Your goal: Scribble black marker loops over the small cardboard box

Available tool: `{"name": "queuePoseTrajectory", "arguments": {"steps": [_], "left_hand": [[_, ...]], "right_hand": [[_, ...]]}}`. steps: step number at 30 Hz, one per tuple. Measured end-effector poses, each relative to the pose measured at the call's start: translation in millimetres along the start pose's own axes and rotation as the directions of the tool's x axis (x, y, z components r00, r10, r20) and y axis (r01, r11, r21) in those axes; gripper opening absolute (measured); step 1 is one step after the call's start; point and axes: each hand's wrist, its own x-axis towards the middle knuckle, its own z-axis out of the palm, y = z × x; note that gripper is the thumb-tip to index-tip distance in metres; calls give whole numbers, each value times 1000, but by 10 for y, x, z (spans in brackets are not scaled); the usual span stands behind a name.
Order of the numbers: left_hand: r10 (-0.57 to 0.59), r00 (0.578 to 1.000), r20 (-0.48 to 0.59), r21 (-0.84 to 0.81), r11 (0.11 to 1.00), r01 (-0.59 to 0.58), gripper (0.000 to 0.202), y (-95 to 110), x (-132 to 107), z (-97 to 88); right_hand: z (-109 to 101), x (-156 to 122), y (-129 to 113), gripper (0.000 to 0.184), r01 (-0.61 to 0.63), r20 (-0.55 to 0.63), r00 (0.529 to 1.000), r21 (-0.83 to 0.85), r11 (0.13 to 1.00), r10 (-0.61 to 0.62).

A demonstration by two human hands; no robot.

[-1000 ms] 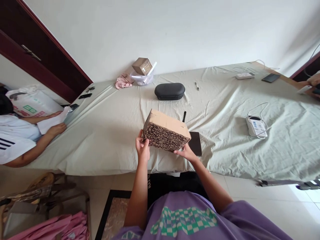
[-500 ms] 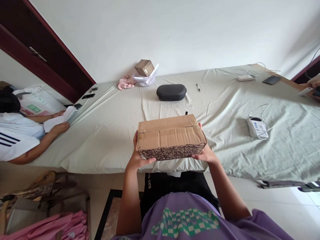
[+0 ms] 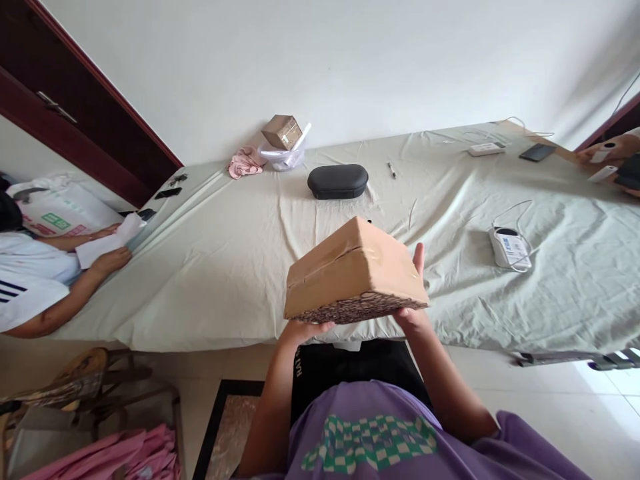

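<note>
Left hand (image 3: pixel 303 328): forearm rising from the lower middle, palm turned up beneath the near-left bottom corner of the cardboard box (image 3: pixel 353 270); fingers curled under it in support, most of them hidden by the box. Right hand (image 3: pixel 411 312): cupped under the right end, thumb upright against the far-right side, remaining fingers out of sight below. Cardboard box: held clear of the surface above the near edge of the table (image 3: pixel 225 267), about midway along it, tilted so the taped top slopes down to the right. Plain brown card, glossy tape along the centre seam; the narrow near face bears a dense dark scribbled pattern, too fine to read. Table: draped in a creased pale sheet. Left edge: another person's hand (image 3: pixel 111 259) resting on white paper (image 3: pixel 107 241), their body cut off by the frame. Far edge, left to right: pink cloth (image 3: pixel 245 162), small carton (image 3: pixel 283 131) sitting in a clear bag, black oval case (image 3: pixel 338 181), pen (image 3: pixel 391 170). Right half: white device (image 3: pixel 507 248) with a looped cable. Far-right corner: dark phone (image 3: pixel 537 152), beyond it a second person's hands (image 3: pixel 611 155), partly cropped.
</note>
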Motion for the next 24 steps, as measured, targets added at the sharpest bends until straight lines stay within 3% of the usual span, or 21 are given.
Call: {"name": "queuePoseTrajectory", "arguments": {"steps": [4, 6, 8, 10, 12, 13, 15, 16, 19, 21, 24], "left_hand": [[-208, 978, -16, -339, 921, 190, 95, 279, 39, -173], [-305, 949, 83, -471, 827, 307, 98, 476, 60, -328], [-302, 925, 230, -460, 804, 376, 97, 657, 81, -428], [-285, 898, 335, -392, 824, 408, 94, 792, 108, -435], [-317, 852, 416, -318, 827, 463, 89, 869, 142, -370], [-346, 828, 441, -294, 816, 498, 85, 886, 155, -326], [-384, 821, 423, -301, 794, 527, 76, 885, 162, -243], [-371, 852, 370, -332, 803, 494, 73, 871, 151, -210], [-204, 969, 143, -389, 888, 244, 88, 791, 69, -140], [-70, 996, 55, -327, 941, 84, 105, 721, -6, -101], [53, 999, 6, -234, 971, -50, 116, 612, -97, -53]], "right_hand": [[-177, 96, -142, 165, 167, 80, 985, -266, 949, -151], [-246, 86, -155, 167, 314, 208, 944, -342, 885, -255], [-280, 33, -127, 158, 483, 387, 851, -316, 817, -353], [-288, -49, -76, 140, 597, 548, 729, -216, 772, -410], [-290, -133, -22, 118, 611, 665, 646, -155, 776, -376], [-296, -167, 0, 107, 595, 701, 628, -154, 789, -337], [-320, -211, 30, 93, 549, 728, 636, -194, 813, -256], [-337, -221, 38, 94, 528, 720, 654, -216, 822, -231], [-385, -238, 50, 135, 406, 647, 745, -247, 880, -162], [-384, -258, 67, 157, 231, 579, 813, -214, 949, -67], [-300, -310, 104, 145, -91, 526, 842, -83, 992, 121]]}}
